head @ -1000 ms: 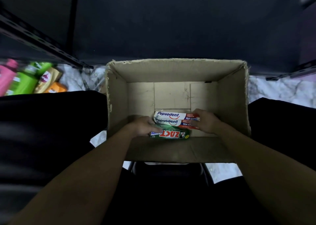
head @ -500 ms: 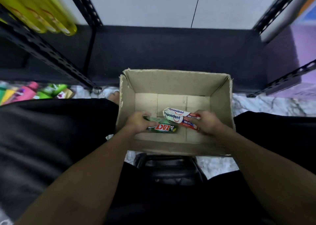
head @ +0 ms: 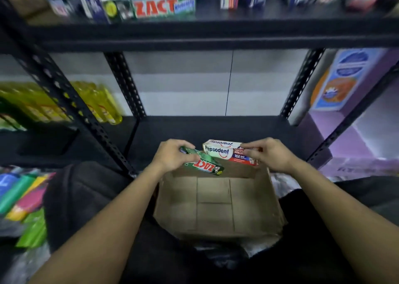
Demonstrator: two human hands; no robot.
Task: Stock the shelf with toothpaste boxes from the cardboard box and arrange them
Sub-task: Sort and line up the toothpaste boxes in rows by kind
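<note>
My left hand (head: 172,155) grips a green Zact toothpaste box (head: 205,166) by its left end, above the far rim of the cardboard box (head: 216,210). My right hand (head: 269,154) holds white and red Pepsodent boxes (head: 224,151), two as it seems, by their right end. Both hands are lifted out of the cardboard box, whose floor shows bare. Behind them lies the dark lower shelf board (head: 216,130). The upper shelf (head: 216,33) carries a Zact box (head: 155,8) and several blurred toothpaste boxes.
Black perforated shelf posts (head: 127,84) stand left and right (head: 302,82). Yellow bottles (head: 97,102) fill the neighbouring shelf on the left. Colourful packs (head: 23,195) lie at the lower left. A purple wall with a poster (head: 341,78) is on the right.
Both hands have lifted the toothpaste boxes out of the cardboard box to its far rim. The view has tilted up, bringing the upper shelf into sight.
</note>
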